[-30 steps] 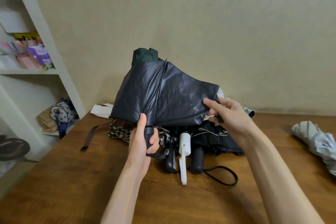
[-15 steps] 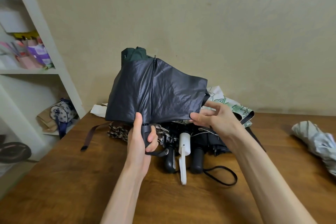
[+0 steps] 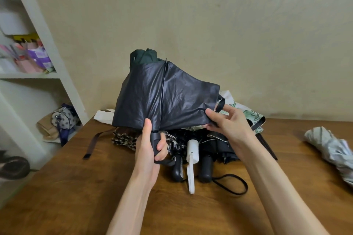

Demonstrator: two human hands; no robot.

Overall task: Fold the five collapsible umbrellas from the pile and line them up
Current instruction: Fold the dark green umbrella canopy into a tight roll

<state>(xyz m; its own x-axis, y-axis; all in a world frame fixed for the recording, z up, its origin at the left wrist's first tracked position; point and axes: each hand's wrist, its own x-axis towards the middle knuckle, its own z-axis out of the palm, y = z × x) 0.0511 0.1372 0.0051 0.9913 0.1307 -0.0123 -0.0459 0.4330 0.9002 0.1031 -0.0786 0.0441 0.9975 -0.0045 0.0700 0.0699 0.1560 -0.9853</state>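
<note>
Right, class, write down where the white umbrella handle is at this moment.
In the head view the white handle lies on the table at the front of the pile, between two black handles, just right of the left hand.

hands: 2 (left hand (image 3: 149, 150), right hand (image 3: 229, 122)) | dark umbrella (image 3: 162, 99) in hand: 1 | pile handles: 3 (buttoned black handle (image 3: 176, 167), white handle (image 3: 192, 151), plain black handle (image 3: 206, 166)) | silver umbrella (image 3: 332, 150) at table (image 3: 86, 196) right edge: 1 | spotted bag (image 3: 65, 118): 1
</note>
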